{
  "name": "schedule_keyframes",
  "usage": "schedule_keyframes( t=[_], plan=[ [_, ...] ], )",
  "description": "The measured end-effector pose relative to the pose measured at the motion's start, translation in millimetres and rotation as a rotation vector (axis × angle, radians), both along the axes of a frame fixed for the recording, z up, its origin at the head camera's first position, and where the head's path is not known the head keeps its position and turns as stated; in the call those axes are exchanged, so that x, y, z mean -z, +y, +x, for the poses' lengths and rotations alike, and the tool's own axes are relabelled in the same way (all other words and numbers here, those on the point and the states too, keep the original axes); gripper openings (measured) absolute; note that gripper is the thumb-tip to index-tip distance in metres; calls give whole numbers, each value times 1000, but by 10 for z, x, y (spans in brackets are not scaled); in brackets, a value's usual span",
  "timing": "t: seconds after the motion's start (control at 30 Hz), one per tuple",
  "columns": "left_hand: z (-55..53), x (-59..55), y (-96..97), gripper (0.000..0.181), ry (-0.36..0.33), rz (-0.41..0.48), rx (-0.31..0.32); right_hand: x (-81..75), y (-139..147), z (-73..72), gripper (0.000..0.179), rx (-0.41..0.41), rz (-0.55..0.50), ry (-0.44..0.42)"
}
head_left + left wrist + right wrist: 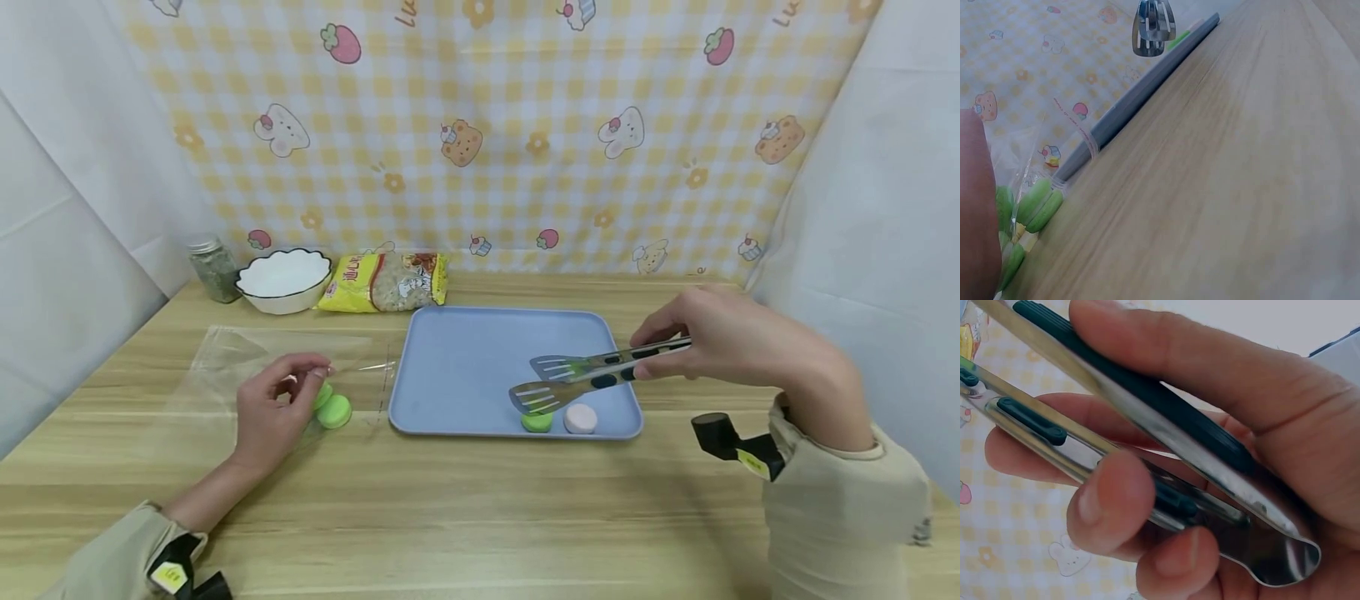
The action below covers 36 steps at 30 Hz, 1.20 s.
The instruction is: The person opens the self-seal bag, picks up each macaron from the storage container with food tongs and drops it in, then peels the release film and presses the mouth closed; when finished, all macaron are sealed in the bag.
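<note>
Right hand (723, 333): fingers are curled round parted tongs (573, 386) above the tray (465, 358); clear bag (217, 367), pinched by the left hand (276, 408), is best held wide, macarons (537, 422) lightly squeezed

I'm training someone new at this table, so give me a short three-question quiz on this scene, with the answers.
1. Which hand holds the metal tongs?

2. In the head view, what stands just left of the white bowl? a) the yellow packet; b) the lidded jar; c) the tongs.

3. True or false: the pale round piece lies on the blue tray.

Key: 1. The right hand. 2. b. 3. True.
</note>
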<state>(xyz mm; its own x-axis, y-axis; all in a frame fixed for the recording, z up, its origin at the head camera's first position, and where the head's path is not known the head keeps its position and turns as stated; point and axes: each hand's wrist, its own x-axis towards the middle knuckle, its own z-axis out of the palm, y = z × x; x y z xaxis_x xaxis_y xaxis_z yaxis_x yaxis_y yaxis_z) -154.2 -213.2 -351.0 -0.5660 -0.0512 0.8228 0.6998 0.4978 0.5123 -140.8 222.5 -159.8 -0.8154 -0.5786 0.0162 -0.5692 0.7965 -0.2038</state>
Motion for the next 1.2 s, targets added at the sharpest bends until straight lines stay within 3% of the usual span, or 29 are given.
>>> schedule_keyframes(
  t=[0.17,0.4,0.77,1.2],
  plan=[
    [7,-11,-4,21,-6,-6,10,-16,1,10,21,-19,-1,-16],
    [31,-19,16,20,-46,-2,37,1,-53,27,23,21,23,-99],
    [41,-20,32,20,-75,-14,45,58,-182,22,14,-18,-3,-145],
    [34,3,16,21,-80,-44,38,57,-206,40,15,-56,-16,-78]
  ],
)
